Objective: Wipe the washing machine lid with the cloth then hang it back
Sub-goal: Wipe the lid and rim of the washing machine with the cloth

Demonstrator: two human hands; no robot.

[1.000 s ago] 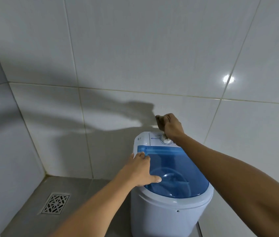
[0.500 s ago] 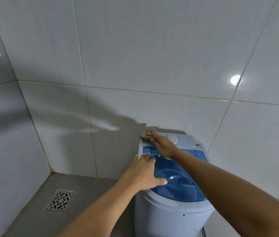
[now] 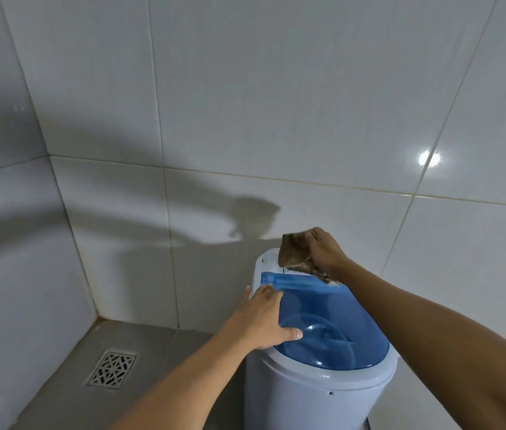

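Right hand [image 3: 323,252] pinched shut on a brown cloth [image 3: 295,254], lifted just over the back panel of the washer [image 3: 307,395]. Left hand [image 3: 264,321] spread flat, palm down on the blue lid [image 3: 332,330], gripping nothing.

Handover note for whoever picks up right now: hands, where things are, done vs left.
Right hand: closed on the brown cloth, held at the white control panel behind the lid, at the back of the washing machine.
Left hand: open, flat on the left edge of the blue lid, steadying it.
Lid is shut.
Done: cloth picked up and brought to the machine top.
Left: wiping the blue lid, as far as this frame shows; then hang the cloth back. The hanging spot is not in view.
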